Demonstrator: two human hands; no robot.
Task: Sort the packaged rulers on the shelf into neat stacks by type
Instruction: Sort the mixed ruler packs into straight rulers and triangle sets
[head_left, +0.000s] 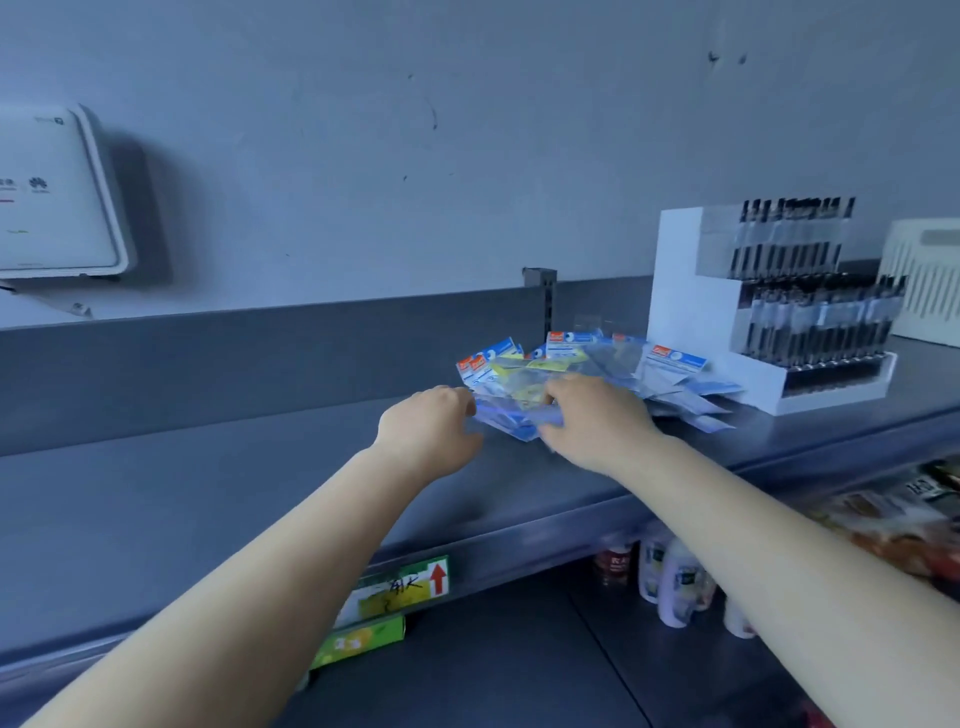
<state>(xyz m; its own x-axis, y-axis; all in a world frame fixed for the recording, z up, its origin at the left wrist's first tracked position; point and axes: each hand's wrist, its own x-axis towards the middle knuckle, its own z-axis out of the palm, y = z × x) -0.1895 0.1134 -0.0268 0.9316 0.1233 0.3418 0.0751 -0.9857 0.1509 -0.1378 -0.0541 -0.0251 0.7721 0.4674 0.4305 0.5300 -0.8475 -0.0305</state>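
Note:
A loose, fanned-out pile of packaged rulers (587, 364), in clear sleeves with blue, red and yellow header cards, lies on the grey shelf (208, 499). My left hand (431, 431) touches the pile's left edge, fingers curled round the nearest packets. My right hand (597, 421) rests on the front of the pile and grips packets from above. The image is blurred, so single packets and fingertips are hard to tell apart.
A white stepped display of black pens (779, 306) stands right of the pile, with a white slatted basket (930, 280) beyond it. A white router (52, 197) hangs on the wall at left. Bottles (670, 577) and snack packets (893, 519) fill the lower shelf.

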